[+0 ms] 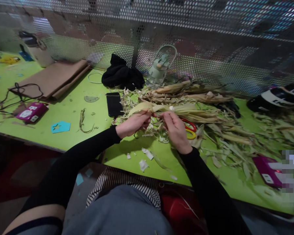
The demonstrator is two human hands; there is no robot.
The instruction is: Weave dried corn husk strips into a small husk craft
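Observation:
Fingers of my left hand (133,124) are closed around a pale corn husk (142,107), which bulges up above the knuckles. Close by on the right, my right hand (175,131) pinches thumb to forefinger at the husk's near end; whatever is between those fingertips is too small to make out. Scissors with red and yellow handles (191,133) lie just past my right hand, partly hidden by it and by husks. Behind both hands stretches a pile of dried corn husks (198,112), with shredded strips around it.
A black phone (114,103) lies left of the husks. Behind stand a green bottle (159,68) and black cloth (121,73). Brown paper (54,78), a magenta box (31,112) and a blue tag (60,127) are leftward. White scraps (143,165) lie in front; a dark bottle (276,98) is rightward.

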